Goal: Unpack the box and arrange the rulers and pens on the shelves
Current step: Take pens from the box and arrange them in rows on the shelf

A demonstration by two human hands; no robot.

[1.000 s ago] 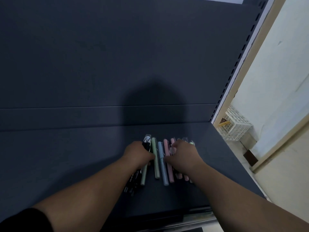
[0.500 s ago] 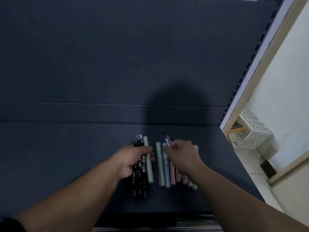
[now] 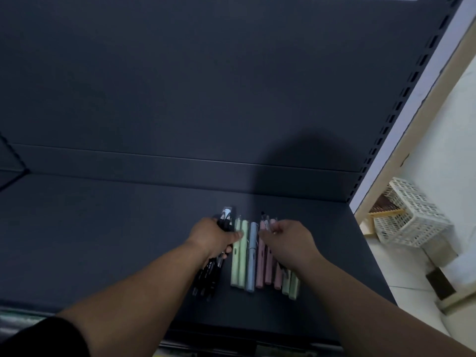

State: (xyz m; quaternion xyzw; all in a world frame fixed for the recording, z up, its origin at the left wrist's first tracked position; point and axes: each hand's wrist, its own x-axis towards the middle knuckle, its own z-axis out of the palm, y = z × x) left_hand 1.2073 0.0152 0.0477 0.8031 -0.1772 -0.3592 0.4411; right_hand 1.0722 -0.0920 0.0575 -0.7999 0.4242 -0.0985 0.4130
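Down on the dark shelf (image 3: 103,240), the left hand (image 3: 213,238) curls its fingers tight round a bundle of black pens (image 3: 206,279), just left of the pastel pens (image 3: 242,253) lying side by side. The right hand (image 3: 293,243), fingers bent together, pinches a thin pen (image 3: 265,219) over the pink ones.
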